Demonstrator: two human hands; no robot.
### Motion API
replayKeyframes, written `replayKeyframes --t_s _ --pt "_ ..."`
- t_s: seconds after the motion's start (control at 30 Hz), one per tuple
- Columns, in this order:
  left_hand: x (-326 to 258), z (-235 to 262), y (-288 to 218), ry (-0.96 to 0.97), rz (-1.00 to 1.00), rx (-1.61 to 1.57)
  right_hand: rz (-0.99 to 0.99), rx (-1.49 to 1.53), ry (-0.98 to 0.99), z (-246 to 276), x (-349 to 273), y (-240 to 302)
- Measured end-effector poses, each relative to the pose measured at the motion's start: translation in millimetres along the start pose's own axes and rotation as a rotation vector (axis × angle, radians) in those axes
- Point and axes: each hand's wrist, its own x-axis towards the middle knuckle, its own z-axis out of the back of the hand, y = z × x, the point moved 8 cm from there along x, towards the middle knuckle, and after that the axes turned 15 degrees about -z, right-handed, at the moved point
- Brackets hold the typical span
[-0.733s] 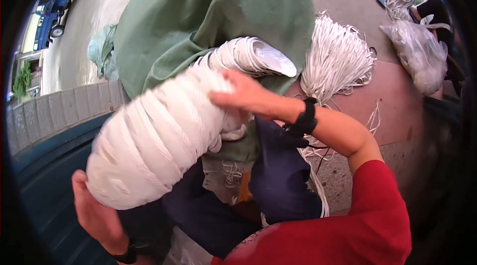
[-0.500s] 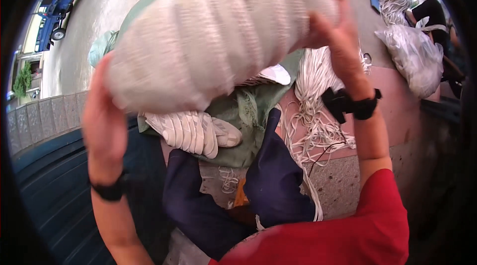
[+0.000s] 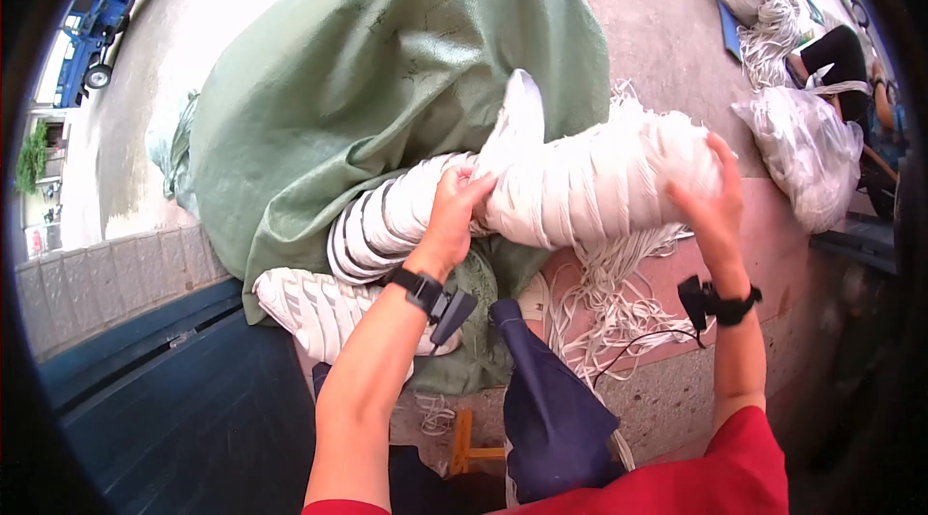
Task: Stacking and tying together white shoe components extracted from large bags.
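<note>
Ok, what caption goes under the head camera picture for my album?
Both hands, left hand and right hand, grip a white cord bundle above a green sack.

left hand (image 3: 452, 225) + right hand (image 3: 713, 201) clasp white cord bundle (image 3: 590, 188) | green sack (image 3: 387, 90) behind

Both forearms are bare. The left hand (image 3: 452, 217) has a black wristband (image 3: 422, 289) with a small dark clip-like device. The right hand (image 3: 713, 202) wears a matching black band (image 3: 720, 303) with a dark tab. Red short sleeves (image 3: 739, 472) and dark navy trousers (image 3: 551, 409) are worn.
</note>
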Motion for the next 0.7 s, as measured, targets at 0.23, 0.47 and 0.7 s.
replayKeyframes --t_s 0.23,0.47,0.7 --pt "-2 -43 -7 0.230 0.090 0.048 -0.023 -0.069 -0.168 54 -48 17" --pt "25 22 12 0.054 -0.202 0.606 -0.149 -0.027 0.084 -86 5 -88" --pt "33 157 -65 -0.013 -0.420 1.348 -0.366 0.065 0.352 -96 36 -96"
